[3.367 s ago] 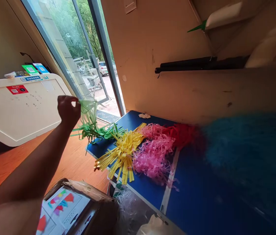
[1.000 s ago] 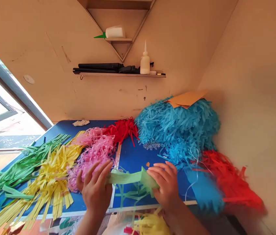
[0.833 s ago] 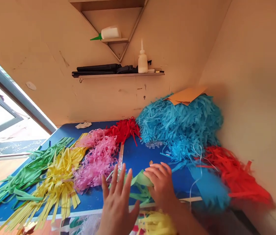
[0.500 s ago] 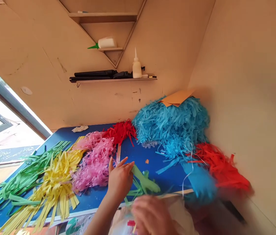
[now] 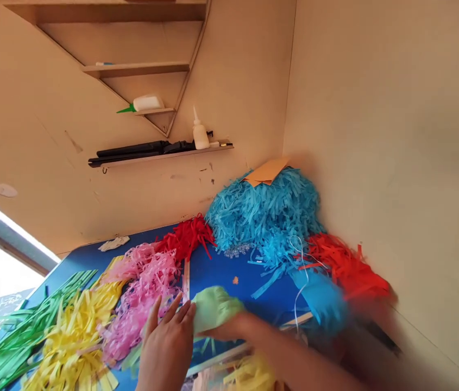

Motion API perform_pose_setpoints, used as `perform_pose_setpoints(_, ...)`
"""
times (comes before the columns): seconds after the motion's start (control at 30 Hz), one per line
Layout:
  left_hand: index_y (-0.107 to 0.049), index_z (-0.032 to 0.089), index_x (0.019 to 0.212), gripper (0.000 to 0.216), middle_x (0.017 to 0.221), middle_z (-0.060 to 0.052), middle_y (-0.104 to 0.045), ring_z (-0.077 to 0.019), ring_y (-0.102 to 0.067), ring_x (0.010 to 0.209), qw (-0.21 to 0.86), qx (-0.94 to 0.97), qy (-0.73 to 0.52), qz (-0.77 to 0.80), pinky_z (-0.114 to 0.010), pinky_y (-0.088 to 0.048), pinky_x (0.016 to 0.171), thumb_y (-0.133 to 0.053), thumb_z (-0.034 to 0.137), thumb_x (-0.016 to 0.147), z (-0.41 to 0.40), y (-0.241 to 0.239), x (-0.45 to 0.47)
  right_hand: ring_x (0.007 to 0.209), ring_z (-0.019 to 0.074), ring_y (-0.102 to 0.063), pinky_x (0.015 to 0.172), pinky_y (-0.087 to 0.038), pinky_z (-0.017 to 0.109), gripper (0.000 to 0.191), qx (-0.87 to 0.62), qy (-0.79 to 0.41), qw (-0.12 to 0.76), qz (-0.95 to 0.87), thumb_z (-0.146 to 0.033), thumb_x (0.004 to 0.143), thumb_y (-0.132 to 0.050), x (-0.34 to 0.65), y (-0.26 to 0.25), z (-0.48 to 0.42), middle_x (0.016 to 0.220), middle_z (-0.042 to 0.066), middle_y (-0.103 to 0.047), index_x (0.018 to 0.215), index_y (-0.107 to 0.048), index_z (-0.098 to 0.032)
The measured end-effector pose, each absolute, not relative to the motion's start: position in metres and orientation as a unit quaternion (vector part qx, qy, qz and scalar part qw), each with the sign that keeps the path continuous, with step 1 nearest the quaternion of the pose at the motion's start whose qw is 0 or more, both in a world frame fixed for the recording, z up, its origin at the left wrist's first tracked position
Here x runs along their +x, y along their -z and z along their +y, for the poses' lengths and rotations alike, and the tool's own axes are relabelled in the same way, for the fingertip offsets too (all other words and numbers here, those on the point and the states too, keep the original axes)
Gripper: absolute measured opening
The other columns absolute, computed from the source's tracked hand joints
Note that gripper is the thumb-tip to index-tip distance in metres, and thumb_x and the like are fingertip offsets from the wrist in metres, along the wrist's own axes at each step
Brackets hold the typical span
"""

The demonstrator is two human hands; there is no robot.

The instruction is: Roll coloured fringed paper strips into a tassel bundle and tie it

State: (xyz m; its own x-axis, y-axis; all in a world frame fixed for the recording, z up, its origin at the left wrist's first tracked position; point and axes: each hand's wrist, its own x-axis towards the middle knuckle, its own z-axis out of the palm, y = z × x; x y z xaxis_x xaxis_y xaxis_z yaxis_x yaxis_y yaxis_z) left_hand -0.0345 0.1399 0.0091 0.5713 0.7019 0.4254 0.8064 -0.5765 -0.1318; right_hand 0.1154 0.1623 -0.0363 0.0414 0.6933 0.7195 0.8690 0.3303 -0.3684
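A light green piece of tissue paper [image 5: 215,309] with cut strips hangs between my two hands over the near edge of the table. At its left end is my left hand [image 5: 168,345], back towards me; the index finger presses at the paper, the other fingers are spread, and the thumb is hidden. My right hand [image 5: 233,327] reaches in from the right and grips the paper from below, its fingers partly covered. Beside my left hand lie pink paper strips [image 5: 148,296]. Below my right forearm are more yellow strips [image 5: 251,374], blurred.
Yellow [image 5: 76,336] and green strips [image 5: 21,334] lie left on the blue table [image 5: 213,269]. A blue shredded heap [image 5: 264,209] carries orange sheets [image 5: 268,171]. Red strips [image 5: 351,266] and white string [image 5: 303,266] are right. A shelf [image 5: 164,156] holds a glue bottle [image 5: 200,134].
My right hand has moved up from the near edge onto the green paper, which now bunches between the hands. My left hand sits lower and further left in view. The camera has turned right.
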Motion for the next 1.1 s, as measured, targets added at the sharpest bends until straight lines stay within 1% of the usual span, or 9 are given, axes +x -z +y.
perform_pose_setpoints(0.17,-0.072,0.022,0.118,0.051,0.126,-0.006,-0.07,-0.0254,-0.061,0.125,0.092,-0.894,0.123,-0.42,-0.048,-0.04,0.111,-0.041,0.001,0.083,0.141,0.064,0.01,0.114,0.0334,-0.064,0.102,-0.048,0.047,0.042,-0.6,0.003,0.298,-0.742,-0.028,0.076,-0.077,0.213,0.056,0.145,0.122,0.013,-0.07,0.117,-0.072,-0.018)
perform_pose_setpoints(0.27,-0.071,0.021,0.119,0.048,0.128,-0.008,-0.069,-0.0246,-0.062,0.123,0.046,-0.898,0.107,-0.425,-0.046,-0.042,0.109,-0.044,0.003,0.084,0.138,0.094,0.036,0.114,0.0278,-0.065,0.099,-0.05,0.04,0.028,-0.601,-0.046,0.239,-0.761,-0.028,0.083,-0.069,0.286,0.041,0.099,0.121,0.007,-0.071,0.111,-0.074,-0.026)
perform_pose_setpoints(0.37,-0.068,0.019,0.125,0.049,0.136,-0.011,-0.063,-0.0276,-0.059,0.125,0.017,-0.89,0.096,-0.445,-0.05,-0.041,0.108,-0.044,0.002,0.085,0.13,0.093,0.047,0.081,0.0198,-0.073,0.07,-0.057,0.028,0.018,-0.598,-0.154,0.22,-0.755,-0.03,0.094,-0.058,0.329,0.012,0.048,0.087,0.002,-0.076,0.09,-0.075,-0.027)
perform_pose_setpoints(0.43,-0.068,0.02,0.124,0.048,0.136,-0.011,-0.063,-0.0296,-0.059,0.124,0.0,-0.885,0.091,-0.456,-0.053,-0.039,0.107,-0.044,0.002,0.086,0.127,0.082,0.049,0.058,0.0165,-0.066,0.054,-0.052,0.026,0.033,-0.611,-0.142,0.279,-0.727,-0.033,0.098,-0.052,0.323,0.0,0.032,0.064,0.0,-0.068,0.07,-0.067,-0.025)
perform_pose_setpoints(0.53,-0.07,0.021,0.119,0.044,0.132,-0.012,-0.066,-0.031,-0.061,0.119,-0.017,-0.878,0.085,-0.471,-0.054,-0.037,0.106,-0.046,0.004,0.086,0.127,0.067,0.051,0.093,0.0231,-0.069,0.084,-0.054,0.038,0.016,-0.54,-0.087,0.31,-0.778,-0.031,0.092,-0.062,0.273,0.015,0.042,0.099,0.007,-0.074,0.104,-0.068,-0.023)
perform_pose_setpoints(0.6,-0.072,0.02,0.114,0.04,0.128,-0.013,-0.068,-0.0313,-0.063,0.115,-0.025,-0.876,0.086,-0.474,-0.055,-0.035,0.106,-0.048,0.005,0.086,0.128,0.062,0.049,0.119,0.0272,-0.06,0.105,-0.039,0.049,0.042,-0.514,-0.081,0.256,-0.815,-0.023,0.089,-0.064,0.24,0.04,0.063,0.126,0.012,-0.067,0.131,-0.058,-0.02)
perform_pose_setpoints(0.77,-0.076,0.026,0.098,0.028,0.11,-0.006,-0.076,-0.0274,-0.068,0.106,-0.099,-0.885,0.14,-0.433,-0.055,-0.029,0.11,-0.054,0.012,0.087,0.139,0.064,0.023,0.093,0.0164,-0.068,0.088,-0.036,0.035,0.015,-0.547,-0.149,0.234,-0.79,-0.012,0.092,-0.06,0.234,0.079,0.109,0.088,-0.001,-0.075,0.089,-0.069,-0.023)
perform_pose_setpoints(0.93,-0.076,0.025,0.09,0.022,0.094,-0.004,-0.079,-0.0239,-0.07,0.092,-0.186,-0.868,0.151,-0.435,-0.046,-0.039,0.097,-0.054,0.029,0.092,0.16,0.064,0.0,0.077,0.0144,-0.065,0.078,-0.032,0.03,0.018,-0.616,-0.157,0.197,-0.747,-0.02,0.095,-0.059,0.243,0.068,0.121,0.075,-0.003,-0.072,0.082,-0.07,-0.023)
perform_pose_setpoints(1.1,-0.073,0.024,0.092,0.022,0.085,-0.005,-0.078,-0.0248,-0.071,0.083,-0.158,-0.826,0.137,-0.523,-0.045,-0.04,0.092,-0.055,0.036,0.092,0.17,0.063,0.006,0.072,0.0167,-0.065,0.076,-0.031,0.031,0.018,-0.651,-0.153,0.172,-0.723,-0.023,0.094,-0.063,0.23,0.07,0.14,0.071,-0.002,-0.072,0.078,-0.07,-0.022)
